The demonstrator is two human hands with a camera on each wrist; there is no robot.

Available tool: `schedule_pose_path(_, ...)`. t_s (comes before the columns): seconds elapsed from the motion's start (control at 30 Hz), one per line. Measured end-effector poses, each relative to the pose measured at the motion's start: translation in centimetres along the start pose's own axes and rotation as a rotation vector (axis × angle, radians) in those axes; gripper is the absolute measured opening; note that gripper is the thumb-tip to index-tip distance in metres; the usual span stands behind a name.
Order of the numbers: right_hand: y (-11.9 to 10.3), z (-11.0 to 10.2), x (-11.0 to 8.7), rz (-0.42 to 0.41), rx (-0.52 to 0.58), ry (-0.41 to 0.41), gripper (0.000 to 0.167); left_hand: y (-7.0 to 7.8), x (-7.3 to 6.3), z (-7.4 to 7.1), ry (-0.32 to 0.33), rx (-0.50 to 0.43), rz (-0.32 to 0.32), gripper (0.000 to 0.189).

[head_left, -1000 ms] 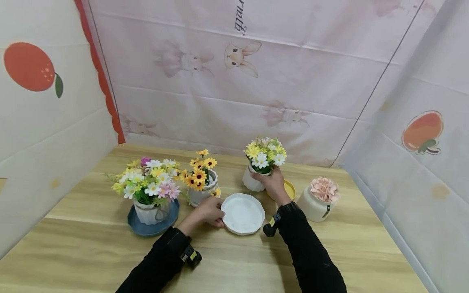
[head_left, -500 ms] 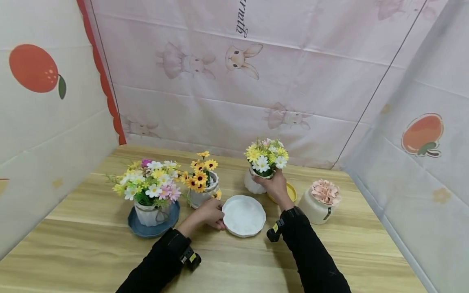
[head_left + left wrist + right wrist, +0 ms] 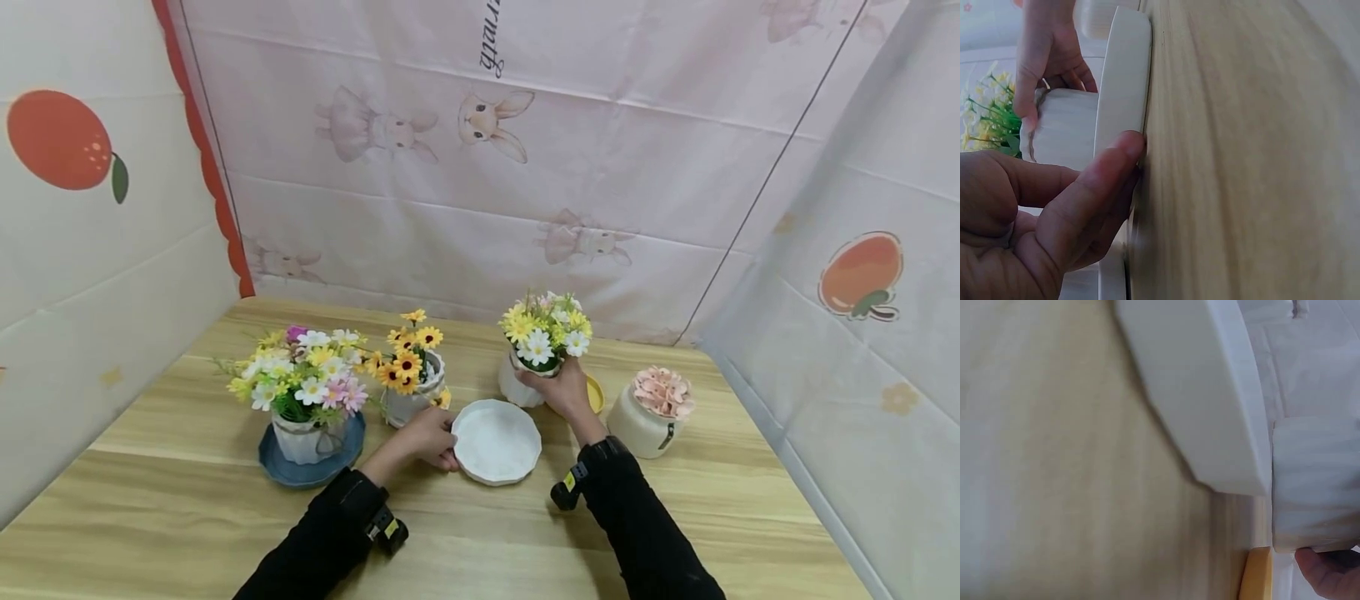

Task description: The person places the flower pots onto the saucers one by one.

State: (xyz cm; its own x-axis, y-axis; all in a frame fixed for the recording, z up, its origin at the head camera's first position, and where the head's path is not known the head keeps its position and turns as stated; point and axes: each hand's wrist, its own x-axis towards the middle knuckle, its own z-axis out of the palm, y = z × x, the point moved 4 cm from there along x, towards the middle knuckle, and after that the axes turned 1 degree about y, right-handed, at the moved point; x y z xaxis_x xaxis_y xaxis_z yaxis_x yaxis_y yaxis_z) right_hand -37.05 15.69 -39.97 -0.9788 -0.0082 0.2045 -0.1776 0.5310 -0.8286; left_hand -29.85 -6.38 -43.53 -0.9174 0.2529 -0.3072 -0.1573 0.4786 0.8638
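My left hand (image 3: 429, 437) pinches the near-left edge of a white saucer (image 3: 497, 442), which lies on the wooden table. In the left wrist view, the fingers (image 3: 1094, 181) press against the saucer's outer wall (image 3: 1124, 75). Behind it, my right hand (image 3: 562, 390) grips the rim of a white flowerpot (image 3: 519, 383) with yellow and white artificial daisies (image 3: 543, 329). The right wrist view shows the upright pot's base (image 3: 1282, 487) about level with the saucer's rim, seemingly just off the table. Most of the right hand is out of that view.
At left, a pot of mixed flowers (image 3: 307, 392) stands on a blue saucer (image 3: 281, 475). A pot of orange flowers (image 3: 408, 367) is behind my left hand. A yellow saucer (image 3: 596, 392) and a cream jar (image 3: 641, 423) with pink blooms are at right. Printed cloths surround the table.
My right hand has brought the daisy pot slightly closer to me and to the white saucer. The left hand and the saucer stay in place.
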Motion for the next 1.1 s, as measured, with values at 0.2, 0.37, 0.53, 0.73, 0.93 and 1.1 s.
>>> schedule_pose_path(0.2, -0.4, -0.4, -0.7, 0.023, -0.019, -0.012, 0.094, 0.1, 0.0, -0.1, -0.002, -0.008, 0.012, 0.026)
schedule_pose_path(0.37, -0.9, -0.4, -1.3, 0.046, -0.003, -0.034, 0.096, 0.0, 0.1, -0.2, 0.008, 0.0, 0.012, 0.023)
schedule_pose_path(0.53, -0.9, -0.2, -2.2, 0.058, 0.009, -0.062, 0.097, 0.0, 0.0, -0.2, -0.003, 0.0, 0.01, 0.024)
schedule_pose_path(0.73, -1.5, 0.2, -3.4, 0.018, 0.041, -0.104, 0.096, -0.2, 0.2, -0.1, -0.009, -0.011, 0.006, 0.031)
schedule_pose_path(0.93, -2.2, 0.9, -4.3, -0.013, 0.055, -0.16, 0.089, -0.2, 0.2, -0.2, -0.013, -0.018, 0.001, 0.035)
schedule_pose_path(1.1, -2.5, 1.5, -5.3, -0.005, 0.051, -0.181, 0.082, -0.2, 0.3, -0.2, -0.014, -0.01, -0.01, 0.038)
